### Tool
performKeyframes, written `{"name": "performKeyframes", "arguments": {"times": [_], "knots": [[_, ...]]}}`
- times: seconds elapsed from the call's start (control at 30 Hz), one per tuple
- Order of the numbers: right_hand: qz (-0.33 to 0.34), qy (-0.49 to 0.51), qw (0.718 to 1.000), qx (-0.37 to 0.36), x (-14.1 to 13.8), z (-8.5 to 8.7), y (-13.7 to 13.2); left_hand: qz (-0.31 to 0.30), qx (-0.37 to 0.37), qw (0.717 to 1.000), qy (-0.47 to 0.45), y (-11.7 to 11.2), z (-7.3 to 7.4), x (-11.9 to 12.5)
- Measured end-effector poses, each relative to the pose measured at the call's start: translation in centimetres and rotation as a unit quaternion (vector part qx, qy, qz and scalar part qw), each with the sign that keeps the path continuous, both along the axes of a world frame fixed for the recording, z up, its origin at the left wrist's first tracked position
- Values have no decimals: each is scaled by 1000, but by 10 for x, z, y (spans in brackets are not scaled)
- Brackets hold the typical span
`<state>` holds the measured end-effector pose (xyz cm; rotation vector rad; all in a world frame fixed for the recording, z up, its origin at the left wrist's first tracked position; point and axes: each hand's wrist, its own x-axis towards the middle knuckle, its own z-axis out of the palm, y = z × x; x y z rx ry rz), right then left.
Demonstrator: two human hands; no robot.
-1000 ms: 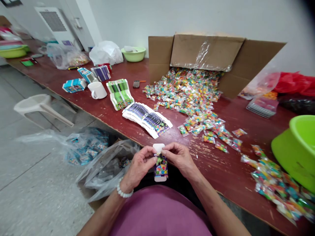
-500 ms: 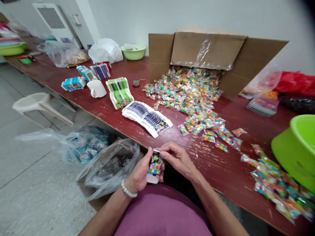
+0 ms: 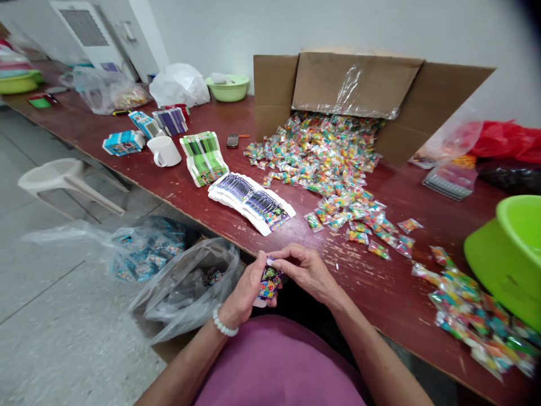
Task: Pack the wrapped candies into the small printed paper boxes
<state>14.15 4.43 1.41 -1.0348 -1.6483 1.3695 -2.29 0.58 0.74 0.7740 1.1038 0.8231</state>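
The left hand (image 3: 245,293) grips a small printed carton (image 3: 269,283) at the near edge of the red-brown table (image 3: 380,287), while the right hand (image 3: 307,276) pinches the carton's far end between thumb and forefinger.

No readable text, labels, brands, numbers or signs anywhere.

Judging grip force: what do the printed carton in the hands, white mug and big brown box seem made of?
Printed carton: likely thin, smooth card, by its flat white flap. White mug: probably glazed ceramic, possibly plastic, by its smooth, even surface. Big brown box: matte cardboard, by its fold creases.
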Motion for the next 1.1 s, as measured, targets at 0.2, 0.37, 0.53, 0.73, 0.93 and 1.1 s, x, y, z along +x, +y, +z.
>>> {"name": "performKeyframes", "arguments": {"times": [0.2, 0.37, 0.53, 0.73, 0.93, 1.1], "knots": [[-36, 73, 990, -113, -7, -6, 1, -9, 4, 999, 38, -1, -2, 2], [-70, -22, 997, 26, -7, -4, -3, -27, 18, 998, 59, -2, -9, -3], [-57, -15, 998, 10, -8, -4, -5, -26, 10, 999, 45, 0, -12, -4], [-78, -34, 996, 40, -12, -4, -3, -29, 20, 998, 50, 2, -11, -8], [-1, 21, 999, 31, -10, -2, -14, -15, 18, 998, 51, 2, -15, -8], [-28, -28, 986, 161, -9, -13, -13, -13, 12, 1000, -22, 5, -17, 3]]}}
